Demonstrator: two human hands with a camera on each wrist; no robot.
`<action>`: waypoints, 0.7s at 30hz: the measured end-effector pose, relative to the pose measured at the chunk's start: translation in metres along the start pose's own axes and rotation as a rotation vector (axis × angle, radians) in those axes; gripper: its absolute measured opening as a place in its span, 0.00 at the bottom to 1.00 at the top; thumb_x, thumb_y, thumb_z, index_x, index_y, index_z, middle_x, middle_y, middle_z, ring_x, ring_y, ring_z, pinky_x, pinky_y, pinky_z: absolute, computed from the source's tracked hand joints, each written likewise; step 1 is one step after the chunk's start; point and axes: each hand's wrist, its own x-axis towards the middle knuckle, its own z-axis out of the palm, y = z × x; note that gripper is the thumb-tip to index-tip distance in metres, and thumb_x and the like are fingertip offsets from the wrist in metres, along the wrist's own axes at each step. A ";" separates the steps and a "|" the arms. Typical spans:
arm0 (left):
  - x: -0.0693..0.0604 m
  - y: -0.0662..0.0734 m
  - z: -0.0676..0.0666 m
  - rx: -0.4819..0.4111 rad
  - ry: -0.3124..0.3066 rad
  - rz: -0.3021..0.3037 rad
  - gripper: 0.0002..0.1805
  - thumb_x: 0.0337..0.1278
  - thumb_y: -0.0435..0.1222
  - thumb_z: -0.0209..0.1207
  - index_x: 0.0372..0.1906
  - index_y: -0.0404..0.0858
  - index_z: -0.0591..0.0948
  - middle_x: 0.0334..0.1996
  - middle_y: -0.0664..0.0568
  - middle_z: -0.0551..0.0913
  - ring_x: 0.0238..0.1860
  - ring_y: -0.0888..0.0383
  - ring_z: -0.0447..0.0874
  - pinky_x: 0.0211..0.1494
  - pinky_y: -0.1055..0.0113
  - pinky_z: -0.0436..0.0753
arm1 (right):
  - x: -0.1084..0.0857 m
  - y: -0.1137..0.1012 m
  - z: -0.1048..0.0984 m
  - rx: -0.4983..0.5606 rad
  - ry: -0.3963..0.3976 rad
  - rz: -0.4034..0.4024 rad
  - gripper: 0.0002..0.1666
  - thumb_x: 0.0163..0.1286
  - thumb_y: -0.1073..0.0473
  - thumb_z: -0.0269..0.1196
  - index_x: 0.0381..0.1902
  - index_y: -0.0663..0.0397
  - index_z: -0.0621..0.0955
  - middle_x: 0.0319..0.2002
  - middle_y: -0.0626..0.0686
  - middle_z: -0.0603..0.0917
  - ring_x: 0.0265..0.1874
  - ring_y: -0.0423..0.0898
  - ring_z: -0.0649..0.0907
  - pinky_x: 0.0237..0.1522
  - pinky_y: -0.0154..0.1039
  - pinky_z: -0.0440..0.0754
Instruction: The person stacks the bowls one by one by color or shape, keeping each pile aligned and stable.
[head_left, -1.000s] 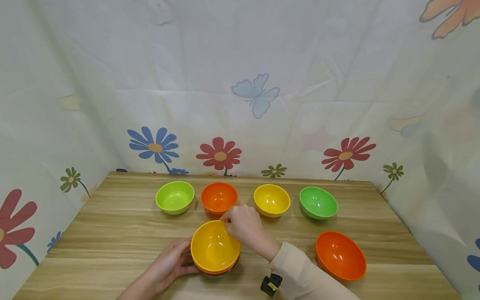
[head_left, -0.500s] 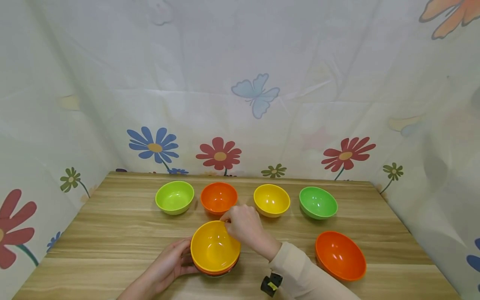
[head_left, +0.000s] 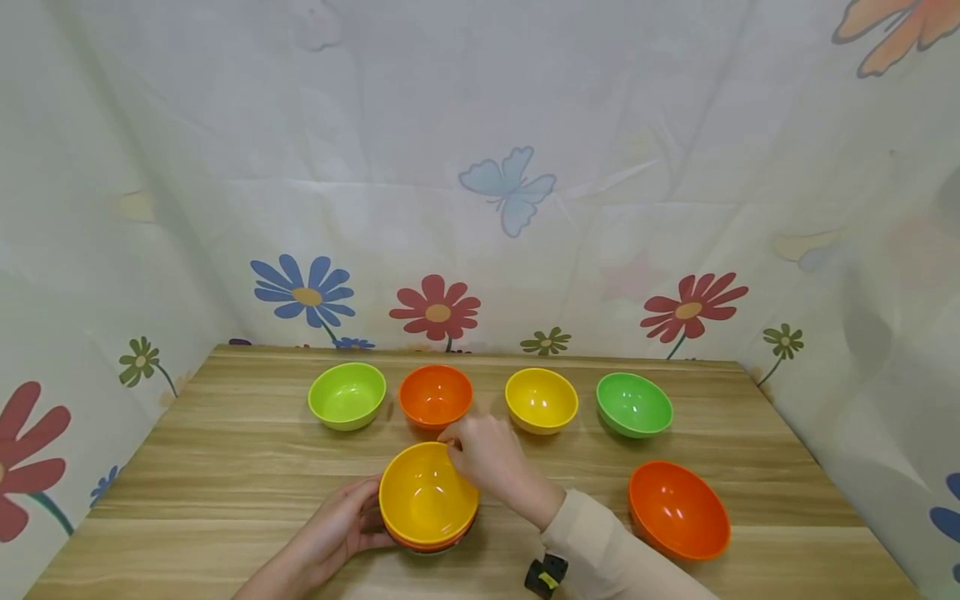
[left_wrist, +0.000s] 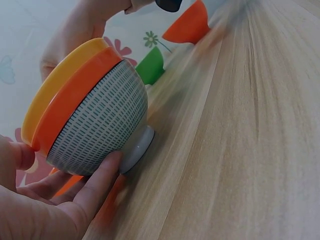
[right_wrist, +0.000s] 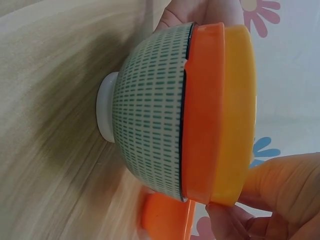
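Flowered cloth (head_left: pixel 600 108) behind, wooden table (head_left: pixel 187 483) below, and barely a flicker over the last second: both hands stay put on the stack (left_wrist: pixel 90 107), front and near the middle. The left hand (head_left: pixel 341 525) curls round its side, thumb up by the rims; the right hand (head_left: pixel 491 462) pinches the rim of the yellow bowl (head_left: pixel 429 496). Yellow sits inside the orange bowl (right_wrist: pixel 204 115), orange inside the patterned bowl (right_wrist: pixel 150 110). Nested, I'd judge, but not yet let go.
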 end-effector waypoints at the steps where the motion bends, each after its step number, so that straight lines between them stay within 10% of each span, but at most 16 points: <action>1: 0.000 0.000 0.000 0.000 -0.001 0.001 0.29 0.70 0.46 0.40 0.65 0.29 0.61 0.58 0.42 0.74 0.47 0.54 0.78 0.50 0.53 0.80 | -0.001 0.000 0.000 0.003 0.004 -0.003 0.07 0.56 0.64 0.64 0.32 0.52 0.87 0.26 0.47 0.85 0.14 0.36 0.69 0.15 0.25 0.64; 21: -0.001 0.000 0.001 0.001 0.006 0.000 0.31 0.69 0.48 0.41 0.66 0.29 0.60 0.58 0.42 0.74 0.47 0.55 0.78 0.50 0.53 0.80 | -0.019 0.015 -0.010 0.031 0.024 -0.133 0.13 0.62 0.55 0.62 0.44 0.51 0.84 0.43 0.49 0.84 0.43 0.45 0.82 0.43 0.38 0.82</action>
